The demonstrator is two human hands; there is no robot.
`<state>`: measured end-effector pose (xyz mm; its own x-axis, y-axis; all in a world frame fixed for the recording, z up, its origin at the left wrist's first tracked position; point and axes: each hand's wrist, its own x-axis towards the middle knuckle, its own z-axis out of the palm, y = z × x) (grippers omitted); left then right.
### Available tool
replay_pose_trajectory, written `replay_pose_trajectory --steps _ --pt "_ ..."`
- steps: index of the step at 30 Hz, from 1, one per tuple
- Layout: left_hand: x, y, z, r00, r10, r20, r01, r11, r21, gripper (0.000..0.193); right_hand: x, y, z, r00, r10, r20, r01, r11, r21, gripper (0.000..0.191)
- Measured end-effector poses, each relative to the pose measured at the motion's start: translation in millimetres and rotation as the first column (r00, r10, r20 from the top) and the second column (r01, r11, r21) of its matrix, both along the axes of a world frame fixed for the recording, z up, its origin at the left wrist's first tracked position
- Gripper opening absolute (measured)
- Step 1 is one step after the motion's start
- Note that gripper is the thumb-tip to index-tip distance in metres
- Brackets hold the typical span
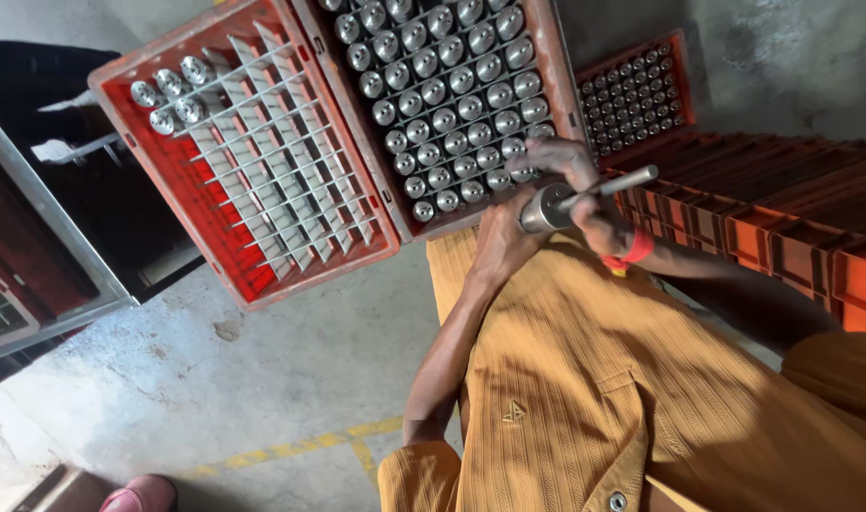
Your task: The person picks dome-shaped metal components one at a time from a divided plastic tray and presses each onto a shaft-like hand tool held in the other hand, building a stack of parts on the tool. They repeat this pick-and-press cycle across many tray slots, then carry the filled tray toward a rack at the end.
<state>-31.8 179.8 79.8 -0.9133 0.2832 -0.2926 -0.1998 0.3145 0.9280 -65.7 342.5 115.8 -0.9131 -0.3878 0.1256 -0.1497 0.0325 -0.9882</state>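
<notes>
My left hand (500,243) grips a short silver cylindrical part (543,209) just below the edge of a red crate (563,71) packed with several similar round metal parts (442,90). My right hand (573,178), with a red band (632,251) at the wrist, holds a thin metal rod (615,182) whose end meets the part. To the left, another red crate (158,175) has a white divider grid (281,161), with a few metal parts (172,90) in its far corner.
A third crate of small parts (637,90) lies farther back. Stacked orange crates (793,213) stand on the right. On the left is a grey metal frame (44,237). The concrete floor carries a yellow line (291,446); a pink shoe (144,493) shows at the bottom.
</notes>
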Motion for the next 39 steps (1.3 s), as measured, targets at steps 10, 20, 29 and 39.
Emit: replay_pose_trajectory --steps 10,20,29,39 --pt "-20 31 3 0.989 -0.144 0.009 0.144 0.974 -0.172 0.045 6 67 -14 0.98 -0.057 0.19 -0.003 0.954 0.301 0.067" --pt "-112 -9 -46 0.836 -0.113 -0.536 -0.128 0.911 -0.392 0.064 49 161 -64 0.779 -0.544 0.312 0.615 0.76 -0.211 0.022" --pt "-243 -51 -93 0.736 -0.091 -0.671 -0.431 0.701 -0.568 0.056 62 153 -79 0.698 -0.542 0.469 0.675 0.716 -0.177 0.019" --pt "-122 -136 -78 0.697 0.192 -0.691 -0.462 0.857 -0.228 0.044 70 116 -114 0.75 -0.309 0.585 0.546 0.789 -0.281 0.031"
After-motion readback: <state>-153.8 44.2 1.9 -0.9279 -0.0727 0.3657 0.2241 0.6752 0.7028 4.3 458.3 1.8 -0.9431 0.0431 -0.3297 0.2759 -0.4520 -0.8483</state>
